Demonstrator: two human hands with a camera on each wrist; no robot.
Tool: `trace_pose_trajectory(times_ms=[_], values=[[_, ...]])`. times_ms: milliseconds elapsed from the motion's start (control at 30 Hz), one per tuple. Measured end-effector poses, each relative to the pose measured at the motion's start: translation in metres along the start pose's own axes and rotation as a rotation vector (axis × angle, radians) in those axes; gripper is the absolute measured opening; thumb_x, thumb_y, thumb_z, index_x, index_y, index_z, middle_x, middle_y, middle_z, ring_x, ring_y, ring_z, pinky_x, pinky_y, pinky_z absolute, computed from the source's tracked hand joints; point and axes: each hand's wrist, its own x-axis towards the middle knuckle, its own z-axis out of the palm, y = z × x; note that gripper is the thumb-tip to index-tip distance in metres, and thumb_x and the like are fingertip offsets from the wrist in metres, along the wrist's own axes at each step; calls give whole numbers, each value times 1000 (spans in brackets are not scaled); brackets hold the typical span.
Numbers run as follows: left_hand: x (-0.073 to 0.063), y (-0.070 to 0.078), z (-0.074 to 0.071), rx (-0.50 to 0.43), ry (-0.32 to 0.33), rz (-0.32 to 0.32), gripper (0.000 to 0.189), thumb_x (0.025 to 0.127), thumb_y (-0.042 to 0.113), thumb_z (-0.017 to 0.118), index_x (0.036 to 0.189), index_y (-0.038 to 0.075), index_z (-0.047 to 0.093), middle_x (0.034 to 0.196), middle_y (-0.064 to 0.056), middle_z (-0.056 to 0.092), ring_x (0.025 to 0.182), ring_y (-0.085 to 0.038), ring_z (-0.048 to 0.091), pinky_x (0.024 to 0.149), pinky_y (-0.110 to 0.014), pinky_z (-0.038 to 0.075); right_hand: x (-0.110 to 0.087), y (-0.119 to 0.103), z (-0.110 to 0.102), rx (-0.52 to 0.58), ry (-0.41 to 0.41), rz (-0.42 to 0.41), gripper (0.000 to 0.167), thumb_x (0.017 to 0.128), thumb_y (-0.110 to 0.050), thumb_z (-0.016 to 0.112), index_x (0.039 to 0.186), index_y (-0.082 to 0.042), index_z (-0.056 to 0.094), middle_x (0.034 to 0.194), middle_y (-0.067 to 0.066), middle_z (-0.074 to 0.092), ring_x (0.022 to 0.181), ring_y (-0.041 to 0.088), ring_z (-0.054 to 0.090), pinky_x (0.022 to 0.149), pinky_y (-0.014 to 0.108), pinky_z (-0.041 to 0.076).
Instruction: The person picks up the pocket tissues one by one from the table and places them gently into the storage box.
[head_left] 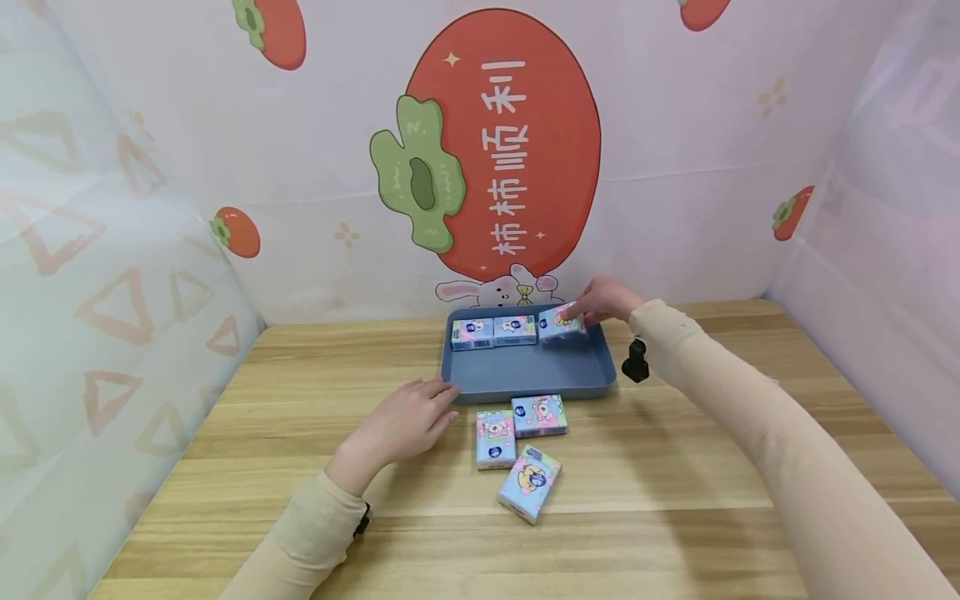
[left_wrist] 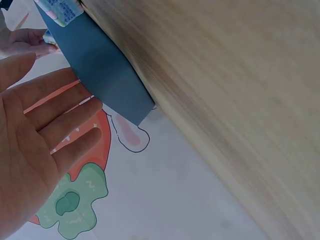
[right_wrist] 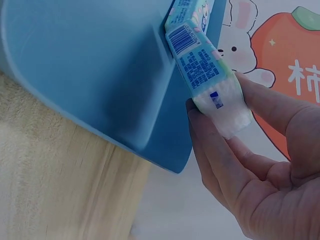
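1. On the head feed I'm watching the right hand [head_left: 606, 298] pinching a held packet [head_left: 553, 325] between thumb and fingers, at the far right of the blue tray [head_left: 517, 371], where the packet is sitting slightly askew
2. Two others are sharing that back row: the left packet [head_left: 472, 332] is lying in the corner, and the middle packet [head_left: 515, 329] is standing just beside the held one, blocking that side
3. The left hand [head_left: 408, 421] is reaching the tray's near left corner with extended fingers, gripping nothing
4. Around the front I'm seeing three more on the wooden table [head_left: 300, 392]: a sideways packet [head_left: 540, 415] is lying close to the tray, a lengthwise packet [head_left: 496, 439] is lying beside it, and a slanted packet [head_left: 529, 483] is lying nearest the viewer; a printed backdrop [head_left: 322, 150] is closing off the far edge
5. On the left wrist feed the palm is showing, fingers straight and slightly spread, their tips overlapping the tray's side; I'm not able to tell how firmly they are touching
6. On the right wrist feed the thumb and fingers are closing around one end of the held packet, its barcode side showing; its other end is pointing toward the neighbouring packet, and the tray's raised wall is curving close by
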Motion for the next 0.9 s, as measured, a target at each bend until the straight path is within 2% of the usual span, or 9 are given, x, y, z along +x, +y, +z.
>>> trace_pose_trajectory(times_ms=[200,567,733,900], values=[[0,0,1,4,19,11,41,98,31,50,126,4,60,127,-13,61,121,-28,56,105,-45,43,-2,-2,0,24,14,3,34,82,-36,73,93,-4,74,93,7,71,97,28,63,99,40,49],[0,2,0,-3,14,7,40,97,31,52,126,4,60,127,-14,61,121,-28,56,105,-46,43,10,3,0,54,8,12,35,83,-31,73,97,1,72,86,7,70,95,28,63,98,39,50],[1,2,0,-4,7,0,40,97,31,52,126,4,60,128,-14,60,121,-28,55,105,-46,43,11,3,2,46,13,28,34,83,-32,73,93,1,71,82,6,67,91,27,61,95,39,51],[0,2,0,-3,5,2,41,97,31,52,126,4,60,127,-14,60,122,-28,55,105,-47,42,11,0,5,35,21,28,36,83,-32,73,96,1,69,88,8,67,91,26,59,92,39,52]])
